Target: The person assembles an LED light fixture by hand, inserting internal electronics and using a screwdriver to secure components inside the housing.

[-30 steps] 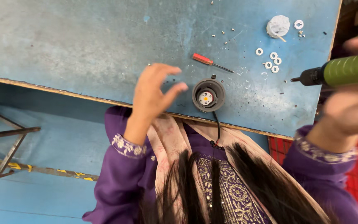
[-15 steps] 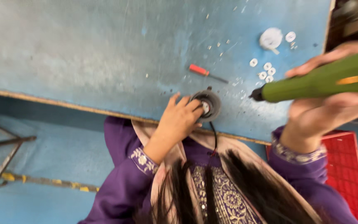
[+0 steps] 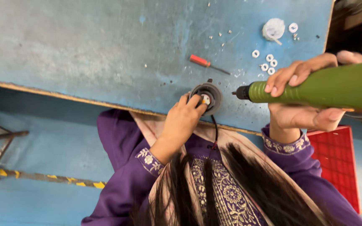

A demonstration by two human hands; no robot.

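At the near edge of a worn blue desk (image 3: 84, 46), the left hand (image 3: 183, 121) presses its fingers (image 3: 195, 102) around a round dark part (image 3: 208, 95) with a black cable. A red-handled screwdriver (image 3: 204, 62) lies just beyond. To the right, the right hand (image 3: 302, 100) grips a green electric screwdriver (image 3: 327, 88) — tip aimed at the part, not touching — with white washers (image 3: 269, 62) scattered behind.

No packages, labels, signs, screens.
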